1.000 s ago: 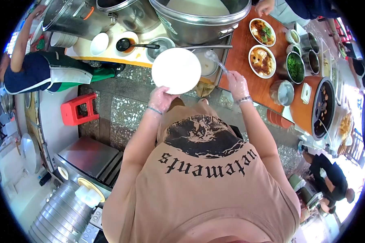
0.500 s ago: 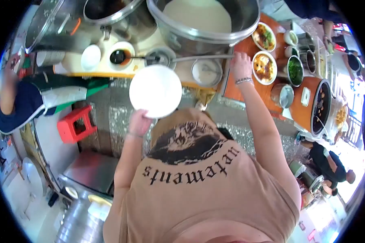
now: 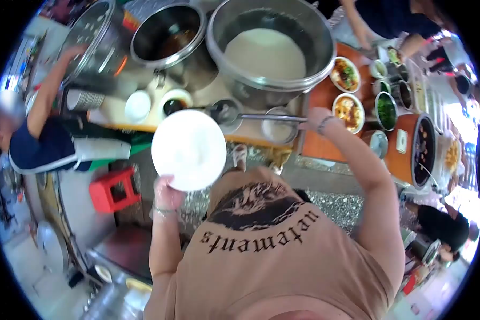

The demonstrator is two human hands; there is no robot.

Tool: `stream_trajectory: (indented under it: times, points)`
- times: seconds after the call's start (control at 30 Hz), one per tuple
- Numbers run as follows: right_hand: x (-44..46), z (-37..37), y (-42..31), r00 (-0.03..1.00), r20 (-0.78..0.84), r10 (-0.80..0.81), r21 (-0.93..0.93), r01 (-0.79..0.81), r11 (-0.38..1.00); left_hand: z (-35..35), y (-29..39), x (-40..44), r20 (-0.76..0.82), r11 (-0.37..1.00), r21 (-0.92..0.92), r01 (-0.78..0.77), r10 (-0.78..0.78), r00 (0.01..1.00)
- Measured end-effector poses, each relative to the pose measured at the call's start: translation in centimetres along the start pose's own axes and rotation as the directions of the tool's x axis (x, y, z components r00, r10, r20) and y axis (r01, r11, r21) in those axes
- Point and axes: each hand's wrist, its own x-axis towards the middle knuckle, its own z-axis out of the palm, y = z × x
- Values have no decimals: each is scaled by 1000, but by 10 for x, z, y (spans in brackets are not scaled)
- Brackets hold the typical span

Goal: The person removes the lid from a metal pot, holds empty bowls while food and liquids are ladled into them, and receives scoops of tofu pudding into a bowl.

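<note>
My left hand (image 3: 168, 194) grips the near rim of a white bowl (image 3: 189, 151), which is tilted toward the camera and looks bare inside. My right hand (image 3: 316, 118) is closed round the end of a long metal ladle (image 3: 269, 117). The ladle's round head lies over a metal bowl (image 3: 231, 126) on the counter, to the right of a dish with dark sauce (image 3: 174, 106). Beyond the ladle stands a big metal pot (image 3: 272, 82) with a pale, smooth mass inside. Two filled bowls (image 3: 348, 113) sit on the orange board beside my right hand.
A second pot (image 3: 168, 36) with brown contents stands at the back. Green garnish (image 3: 385, 111) and an orange cooker (image 3: 410, 146) are at the right. A co-worker (image 3: 48, 133) reaches in at the left; another person (image 3: 394, 18) works at the back right. A red stool (image 3: 114, 190) is on the floor.
The white bowl has moved left and nearer to me. My right hand has let go of the clear spoon, now in a bowl, and taken the ladle, whose head has lifted slightly.
</note>
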Motion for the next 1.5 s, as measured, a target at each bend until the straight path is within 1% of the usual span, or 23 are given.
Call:
stream_trajectory:
  times: [0.03,0.1,0.17,0.27,0.4,0.5,0.6,0.67,0.7,0.77,0.8,0.83,0.9,0.97,1.03,1.1,1.17,1.23,1.27,1.33,1.37,1.43,1.5]
  points:
    - [14,24,19,1000,-4,-10,46,10,999,-3,10,-11,-57,998,51,-36,39,998]
    - [-29,-2,9,999,-29,-34,70,36,997,-6,23,-22,-19,982,17,-186,187,982]
    - [-43,9,21,999,-37,-19,82,22,996,-23,32,-30,-134,970,23,-243,243,961]
    - [-52,17,20,995,-96,8,85,0,996,-28,38,-37,-90,933,49,-355,359,929]
    - [-62,16,14,988,-152,11,124,8,992,-33,31,-39,-81,918,-14,-396,394,916]
    - [-74,17,23,975,-219,-44,104,68,992,-29,25,-45,-90,916,-37,-400,395,914]
    - [-103,8,33,975,-216,-59,181,100,978,-19,23,-48,-83,913,-86,-398,391,917]
    - [-133,-2,39,976,-207,-70,342,139,929,-15,23,-49,-71,913,-102,-395,390,918]
    - [-153,-10,39,975,-214,-59,341,131,931,-12,23,-49,-70,913,-115,-392,386,920]
    - [-190,-24,33,968,-241,69,536,73,841,-6,23,-47,-50,917,-103,-386,383,922]
    - [-199,-22,37,972,-181,148,656,7,754,-3,23,-45,-55,914,-78,-399,395,917]
    - [-202,-24,43,970,-184,158,659,2,752,0,23,-42,-60,910,-53,-410,407,911]
    - [-210,-29,50,973,-226,44,761,148,632,12,23,-37,-23,920,-49,-388,388,922]
    - [-208,-44,46,995,-104,-10,853,94,513,20,20,-27,23,936,-39,-351,352,936]
    - [-188,-66,45,997,-40,65,737,-15,675,25,17,-9,106,940,-69,-335,341,934]
    - [-158,-80,44,982,-113,151,613,-51,788,40,13,0,100,947,-73,-312,318,943]
    - [-103,-72,71,883,-467,48,230,69,971,51,10,8,85,952,-77,-297,303,949]
    - [-72,-92,61,852,-507,128,150,-58,987,58,6,16,107,962,-74,-261,268,957]
    - [-50,-98,62,851,-508,133,153,-63,986,61,4,18,114,964,-70,-256,263,958]
    - [-13,-104,61,905,-420,63,-214,-166,962,67,1,22,127,965,-60,-255,261,957]
    - [-18,-114,44,904,-422,65,-214,-170,962,70,0,24,138,965,-53,-257,262,955]
    - [-44,-144,-10,933,-297,203,-210,-271,940,67,-2,28,136,969,-59,-241,247,960]
    - [-38,-154,-33,948,-279,155,-271,-233,934,64,-2,30,151,976,-14,-217,217,964]
